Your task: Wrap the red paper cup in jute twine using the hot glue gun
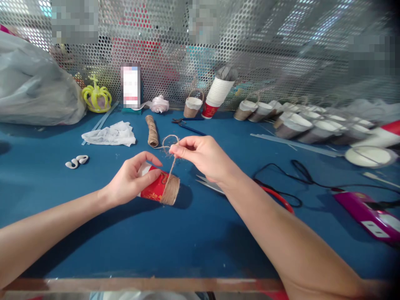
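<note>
My left hand (pixel 134 177) is closed round a red paper cup (pixel 153 186) that lies on its side, tilted, just over the blue tabletop. Jute twine (pixel 171 191) is wound in tight rows about the end of the cup on the right. Between thumb and fingertips, my right hand (pixel 195 154) pinches the twine and holds it taut above the cup. From there the strand loops back to a hank of twine (pixel 152 131) lying behind. Under my right forearm lie red-handled scissors (pixel 212 186), partly hidden.
Pliers (pixel 187 126), a twine-wrapped basket cup (pixel 193 107) and a cup stack (pixel 218 93) stand or lie at the back. Several wrapped cups (pixel 293 125) are at right, near a purple power strip (pixel 365 214). White earbuds (pixel 76 161) and crumpled white material (pixel 109 134) lie left.
</note>
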Action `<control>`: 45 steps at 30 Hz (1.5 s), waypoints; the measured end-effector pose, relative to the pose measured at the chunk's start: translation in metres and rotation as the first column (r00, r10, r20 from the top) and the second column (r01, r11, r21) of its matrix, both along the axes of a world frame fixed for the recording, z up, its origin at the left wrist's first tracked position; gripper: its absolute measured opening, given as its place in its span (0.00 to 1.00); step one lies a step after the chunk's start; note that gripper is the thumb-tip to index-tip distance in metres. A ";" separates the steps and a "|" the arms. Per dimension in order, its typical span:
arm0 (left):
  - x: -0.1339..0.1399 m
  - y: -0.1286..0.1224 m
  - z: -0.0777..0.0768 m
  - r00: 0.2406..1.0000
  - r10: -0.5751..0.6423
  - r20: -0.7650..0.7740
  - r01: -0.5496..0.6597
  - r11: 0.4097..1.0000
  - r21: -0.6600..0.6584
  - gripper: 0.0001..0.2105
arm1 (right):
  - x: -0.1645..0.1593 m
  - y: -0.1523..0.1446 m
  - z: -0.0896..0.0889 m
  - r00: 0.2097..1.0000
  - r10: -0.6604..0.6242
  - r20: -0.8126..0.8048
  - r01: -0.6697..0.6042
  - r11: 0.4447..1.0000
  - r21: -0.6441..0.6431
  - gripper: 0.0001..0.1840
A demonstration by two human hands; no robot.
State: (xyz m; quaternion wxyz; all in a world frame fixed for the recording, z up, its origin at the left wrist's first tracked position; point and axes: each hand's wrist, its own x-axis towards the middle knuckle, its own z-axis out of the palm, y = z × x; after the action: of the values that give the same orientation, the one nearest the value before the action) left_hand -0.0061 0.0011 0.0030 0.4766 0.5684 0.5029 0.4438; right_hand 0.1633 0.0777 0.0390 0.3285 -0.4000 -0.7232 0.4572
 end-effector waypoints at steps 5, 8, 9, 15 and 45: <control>0.000 -0.002 0.000 1.000 -0.008 -0.015 0.009 0.998 0.057 0.09 | -0.001 0.000 -0.002 1.000 0.006 0.007 -0.006 1.000 -0.026 0.13; -0.001 -0.004 0.000 1.000 -0.005 -0.017 0.007 0.995 0.104 0.08 | -0.001 0.001 -0.004 1.000 0.020 -0.004 -0.020 0.998 -0.052 0.14; -0.001 -0.004 0.000 1.000 -0.006 -0.014 0.008 0.993 0.118 0.08 | -0.002 0.001 -0.004 1.000 0.022 -0.004 -0.022 0.998 -0.060 0.14; 0.000 -0.007 0.001 1.000 -0.010 -0.003 0.011 0.985 0.173 0.06 | -0.003 -0.001 -0.003 1.000 0.022 0.004 -0.021 0.994 -0.104 0.14; -0.001 -0.013 0.001 0.995 0.067 -0.080 -0.035 0.936 0.349 0.03 | -0.006 -0.003 -0.016 0.975 0.161 0.152 -0.137 0.978 -0.154 0.17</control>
State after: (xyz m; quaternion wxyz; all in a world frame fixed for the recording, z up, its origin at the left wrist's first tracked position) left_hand -0.0076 -0.0119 0.0041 0.3339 0.6500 0.4523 0.5114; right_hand 0.1569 0.0747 0.0232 0.2031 -0.4031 -0.7414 0.4966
